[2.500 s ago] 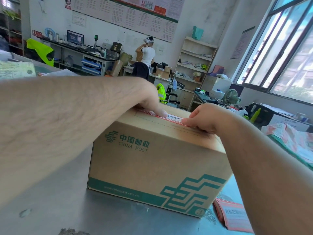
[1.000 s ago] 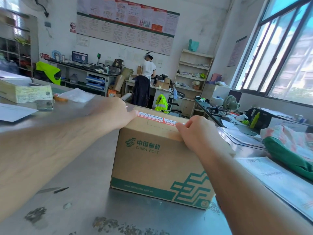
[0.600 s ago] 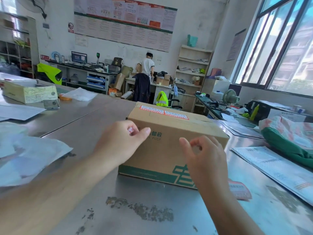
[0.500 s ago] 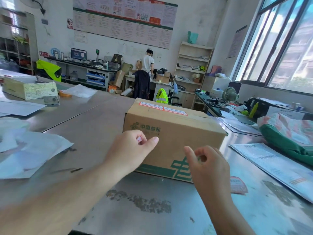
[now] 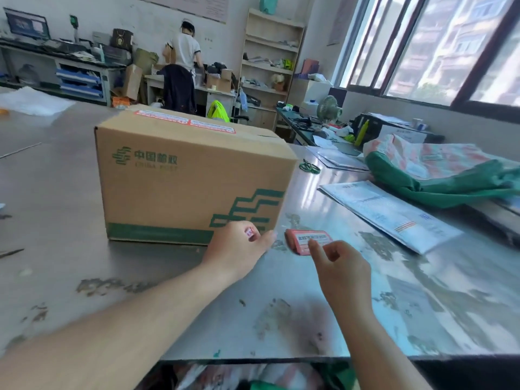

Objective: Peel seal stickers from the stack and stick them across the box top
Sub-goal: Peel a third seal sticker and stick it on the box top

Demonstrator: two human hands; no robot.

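Dead centre of the frame, a bit left, the cardboard box [image 5: 191, 178] sits closed on the scuffed metal surface [image 5: 281, 319], green postal logo facing me. Two red-and-white seal stickers [image 5: 184, 121] are laid end to end along its top, toward the far edge. The sticker stack [image 5: 308, 241] lies flat on the surface just off the box's lower right corner, apart from it. My left hand [image 5: 239, 246] is low in front of that corner, fingers curled in, with a small red-and-white scrap [image 5: 249, 233] pinched in them; can't tell what the scrap is. My right hand [image 5: 342, 267] hovers right at the near edge of the stack, fingers loosely curled and holding nothing, index tip overlapping the stack from this angle, so I can't say if it's touching. Over on the right of the frame are a printed sheet [image 5: 388, 212] and a green cloth [image 5: 439, 184]. A person [image 5: 184, 46] stands at the back, upper middle.
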